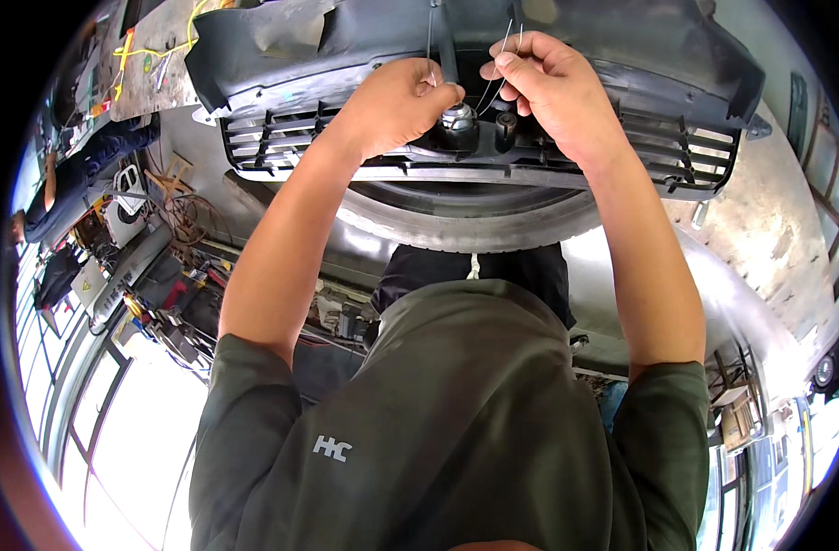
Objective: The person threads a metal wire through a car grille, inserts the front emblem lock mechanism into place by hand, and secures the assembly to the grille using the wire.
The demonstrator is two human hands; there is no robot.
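Observation:
Across the upper part lies a black plastic car bumper piece (272, 60) with a slatted grille (676, 147) along its near edge. My right hand (562, 96) pinches a thin, bent metal wire (506, 60) between thumb and fingers, its ends sticking up past the fingertips. At the middle of the piece my left hand (392, 108) is closed beside a dark tube (445, 46). Its thumb lies just above a shiny round metal fitting (458, 117); whatever its fingers grip is hidden. A small dark knob (505, 124) stands right of the fitting, below the wire.
Beneath the bumper piece lies a tyre (474, 237), close to my body. A worn board (759, 220) is on the right. Tools and cables (185, 207) clutter the left, where another person in dark clothes (89, 174) is seen. A yellow cord (176, 46) lies at upper left.

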